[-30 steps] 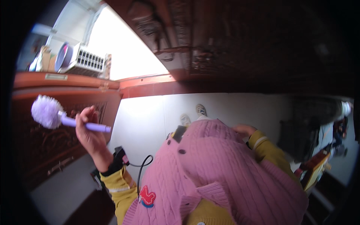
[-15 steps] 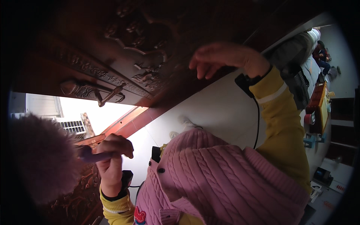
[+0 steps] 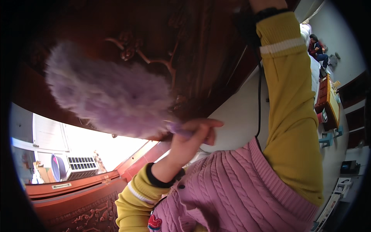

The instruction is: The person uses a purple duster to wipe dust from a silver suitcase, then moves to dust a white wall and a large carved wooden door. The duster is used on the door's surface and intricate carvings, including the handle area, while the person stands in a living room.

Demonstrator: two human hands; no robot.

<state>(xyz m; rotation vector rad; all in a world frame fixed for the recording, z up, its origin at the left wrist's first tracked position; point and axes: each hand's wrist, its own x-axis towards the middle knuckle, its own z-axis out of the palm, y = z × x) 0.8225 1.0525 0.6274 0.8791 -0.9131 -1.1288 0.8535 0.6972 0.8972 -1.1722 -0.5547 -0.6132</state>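
Note:
My left hand (image 3: 189, 143) is closed round the purple handle of a fluffy lilac duster (image 3: 112, 92). The duster's head is held against or just in front of a dark carved wooden door (image 3: 154, 42); whether the fibres touch it I cannot tell. Raised branch and blossom carving shows above the duster. My right arm reaches up, and only the wrist end of my right hand (image 3: 266, 4) shows at the top edge; its fingers are out of sight.
A second carved reddish door leaf (image 3: 92, 208) stands at the lower left. Through the bright opening I see a white air-conditioner unit (image 3: 83, 164) and a round basin (image 3: 58, 167). A black cable (image 3: 259, 100) hangs by my right arm. A person (image 3: 319, 50) sits far right, beyond a wooden table (image 3: 330, 100).
My left hand has swung the duster up and right from the lower left, over the door's carving. My right hand has risen from beside the door to the top edge.

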